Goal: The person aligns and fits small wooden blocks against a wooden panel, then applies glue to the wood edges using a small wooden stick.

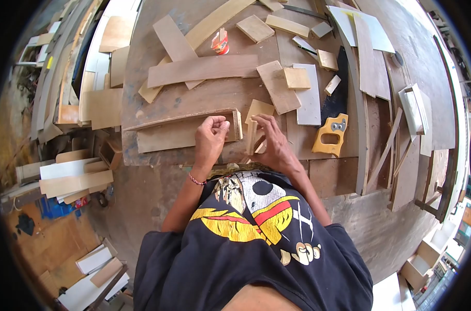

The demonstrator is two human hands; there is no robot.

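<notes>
My left hand is closed in a pinch above the right end of a long wooden piece. That piece has a raised strip along its back edge and a short block across its end. Whatever the left fingertips pinch, if anything, is too small to make out. My right hand grips a small wooden block by its edges, standing on end just right of the long piece. Behind that hand lies a thin square of wood, partly covered by the fingers.
A handsaw with a yellow handle lies to the right. A red and white cup stands among crossed boards at the back. Blocks and a white panel lie between. The table's front edge runs close to my body.
</notes>
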